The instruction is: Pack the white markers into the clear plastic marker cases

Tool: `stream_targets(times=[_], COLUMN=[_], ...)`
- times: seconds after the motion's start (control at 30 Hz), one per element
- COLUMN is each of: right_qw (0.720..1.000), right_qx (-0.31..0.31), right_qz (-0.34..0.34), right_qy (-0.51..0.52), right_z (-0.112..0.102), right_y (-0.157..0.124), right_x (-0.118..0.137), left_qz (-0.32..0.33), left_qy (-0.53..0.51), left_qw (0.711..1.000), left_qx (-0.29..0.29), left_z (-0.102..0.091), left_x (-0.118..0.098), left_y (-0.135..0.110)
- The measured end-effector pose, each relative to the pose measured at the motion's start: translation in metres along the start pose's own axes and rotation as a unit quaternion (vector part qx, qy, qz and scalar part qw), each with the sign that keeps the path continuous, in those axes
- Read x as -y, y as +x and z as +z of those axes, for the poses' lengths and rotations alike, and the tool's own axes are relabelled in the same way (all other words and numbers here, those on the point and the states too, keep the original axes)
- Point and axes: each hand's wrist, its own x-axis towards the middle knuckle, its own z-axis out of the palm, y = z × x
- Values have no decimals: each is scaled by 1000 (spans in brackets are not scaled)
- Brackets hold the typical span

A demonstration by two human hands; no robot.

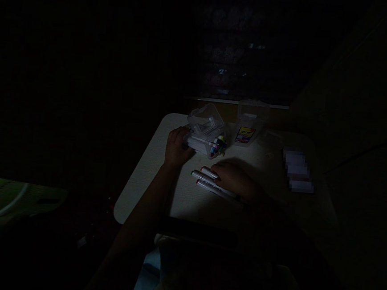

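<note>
Dimly lit bench. Three loose markers lie on the pale tabletop, in front of the seated person, long axes close to parallel and running from upper left to lower right of the view. Coloured ends point up-left: one green in the middle, a reddish one on either side. The uppermost marker shows only a short length.

Right hand lies over their lower-right portions, hiding those ends; fingers are curled down at the uppermost marker, but whether they pinch it cannot be told.

Left hand is wrapped round the left end of a clear box, thumb on the near side, fingers over the far side. Box rests on its side, with more markers inside; their multicoloured ends face right. A clear lid part stands open behind it.

Beyond, to the right: second clear container, upright, bearing a yellow-and-dark label. Farther right, a phone lies flat, screen blurred, well apart from the markers.
</note>
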Motion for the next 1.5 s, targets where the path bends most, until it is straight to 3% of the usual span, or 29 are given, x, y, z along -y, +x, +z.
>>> stream_targets(times=[0.27, 0.63, 1.03, 1.3, 1.5], right_qw=[999, 978, 900, 863, 844], right_qx=[-34, -162, -394, -454, -490], right_qz=[-5, 4, 35, -22, 31], right_qy=[28, 135, 182, 221, 218], right_z=[-6, -45, -60, -65, -69], right_y=[-3, -35, -48, -54, -62], right_x=[2, -5, -22, -24, -7], left_qz=[2, -21, -10, -16, -8], left_qy=[6, -1, 9, 8, -6], left_qw=[1000, 1000, 1000, 1000, 1000], left_qx=[-4, 9, 3, 8, 5], left_z=[-1, 2, 1, 1, 1], left_x=[-1, 1, 1, 1, 2], left_y=[0, -1, -1, -1, -1])
